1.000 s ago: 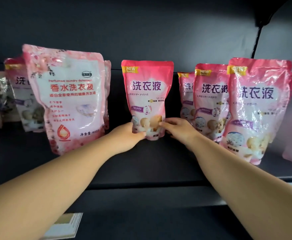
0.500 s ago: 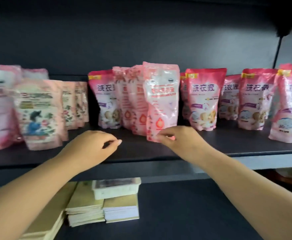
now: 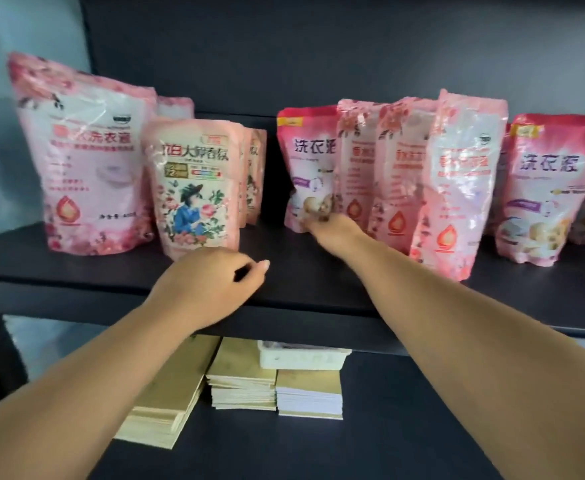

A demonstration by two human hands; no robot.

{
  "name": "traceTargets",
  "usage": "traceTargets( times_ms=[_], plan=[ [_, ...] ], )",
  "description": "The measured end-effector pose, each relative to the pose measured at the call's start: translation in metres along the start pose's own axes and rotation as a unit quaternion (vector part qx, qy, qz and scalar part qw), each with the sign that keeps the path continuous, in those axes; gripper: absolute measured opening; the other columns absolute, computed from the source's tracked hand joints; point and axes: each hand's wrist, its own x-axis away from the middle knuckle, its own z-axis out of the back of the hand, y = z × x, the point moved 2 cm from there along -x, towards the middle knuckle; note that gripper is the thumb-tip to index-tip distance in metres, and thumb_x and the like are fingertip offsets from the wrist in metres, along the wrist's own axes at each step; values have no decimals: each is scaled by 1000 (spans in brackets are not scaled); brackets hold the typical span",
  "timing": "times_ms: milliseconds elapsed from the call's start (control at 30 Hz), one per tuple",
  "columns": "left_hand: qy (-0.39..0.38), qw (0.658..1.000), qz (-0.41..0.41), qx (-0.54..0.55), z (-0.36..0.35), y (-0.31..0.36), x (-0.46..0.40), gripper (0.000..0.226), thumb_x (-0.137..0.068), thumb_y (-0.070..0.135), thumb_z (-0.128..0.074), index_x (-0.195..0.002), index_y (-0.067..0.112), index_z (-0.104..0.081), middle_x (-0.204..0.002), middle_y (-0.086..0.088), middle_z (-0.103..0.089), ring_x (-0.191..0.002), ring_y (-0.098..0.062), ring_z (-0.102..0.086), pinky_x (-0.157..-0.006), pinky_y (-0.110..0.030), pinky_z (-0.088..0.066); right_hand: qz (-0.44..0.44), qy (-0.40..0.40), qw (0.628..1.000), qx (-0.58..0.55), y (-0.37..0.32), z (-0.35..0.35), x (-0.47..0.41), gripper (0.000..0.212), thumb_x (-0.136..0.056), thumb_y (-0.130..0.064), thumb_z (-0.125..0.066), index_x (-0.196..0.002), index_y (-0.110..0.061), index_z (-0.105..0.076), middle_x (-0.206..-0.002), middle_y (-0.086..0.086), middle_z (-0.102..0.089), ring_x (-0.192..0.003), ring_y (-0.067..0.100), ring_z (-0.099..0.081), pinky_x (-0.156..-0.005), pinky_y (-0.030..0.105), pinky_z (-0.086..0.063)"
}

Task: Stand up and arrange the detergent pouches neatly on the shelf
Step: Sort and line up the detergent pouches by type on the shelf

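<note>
Pink pouch (image 3: 306,168) upright on the shelf (image 3: 284,292), its lower corner pinched by right hand (image 3: 332,233) fingers (image 3: 313,224). Paler pouches (image 3: 388,174) crowd just right of them. Left hand (image 3: 211,289) loosely curled, holding nothing, before floral pouch (image 3: 195,188).
</note>
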Motion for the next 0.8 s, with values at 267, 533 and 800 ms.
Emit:
traceTargets(
  times_ms=[267, 533, 800],
  plan=[
    [14, 999, -12, 38, -2, -5, -2, 41, -82, 53, -29, -74, 28, -61, -60, 12, -51, -57, -3, -47, -50, -21, -29, -59, 51, 997, 3, -1, -20, -70, 57, -97, -44, -36, -144, -13, -30, -148, 14, -34, -135, 29, -33, -107, 32, -26],
    [27, 998, -6, 53, -2, -6, -2, 51, -77, 56, -26, -82, 27, -68, -66, 7, -59, -59, -6, -51, -53, -24, -38, -59, 123, 981, -138, 20, -23, -88, 57, -79, -47, -67, -117, -6, -56, -111, 9, -66, -102, 26, -62, -87, 28, -43],
    [28, 997, -4, 67, 0, -8, 0, 52, -86, 54, -31, -73, 19, -67, -58, 0, -56, -55, -11, -50, -50, -28, -36, -16, 113, 993, 1, 14, -10, -68, 34, -87, -47, -56, -90, -13, -60, -66, -3, -61, -59, 10, -54, -50, 22, -35]
  ],
)
